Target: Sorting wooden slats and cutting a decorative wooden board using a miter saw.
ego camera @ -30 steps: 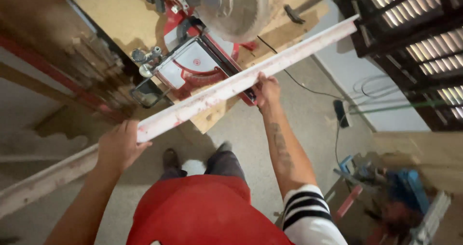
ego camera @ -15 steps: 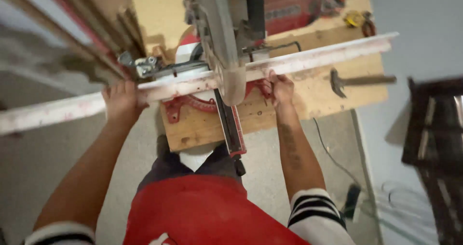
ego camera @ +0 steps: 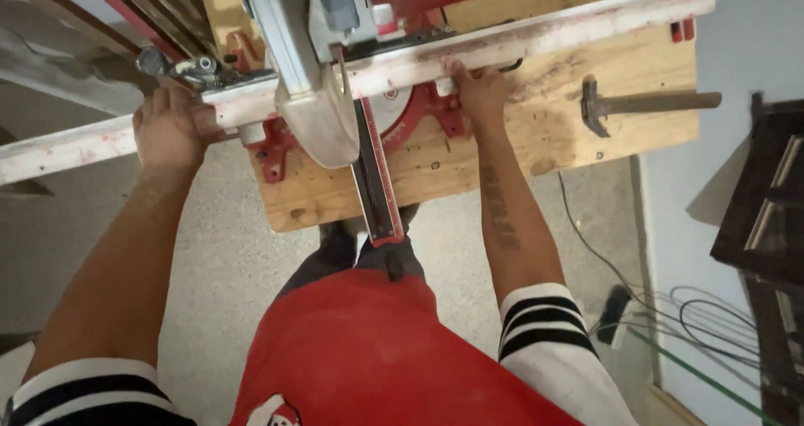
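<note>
One long white trim board [ego camera: 578, 34] spans nearly the whole width of the frame, its long axis running from the left edge, at mid height, up to the upper right corner, so the right end sits higher than the left. It lies across the red miter saw [ego camera: 335, 74] at the top centre, which stands on a plywood bench top [ego camera: 502, 154]. The left hand [ego camera: 172, 124], in the upper left, is closed over the board just left of the saw. The right hand [ego camera: 479, 87], upper centre, presses flat with fingers curled on the board's near edge, just right of the blade guard. A hammer [ego camera: 645, 103] lies on the plywood at the right, apart from the hands.

Half a second ago the board crossed the frame lower and more level, with the saw farther off; now it sits higher, the saw fills more of the top, and both hands grip at nearly the same spots along the board.
</note>
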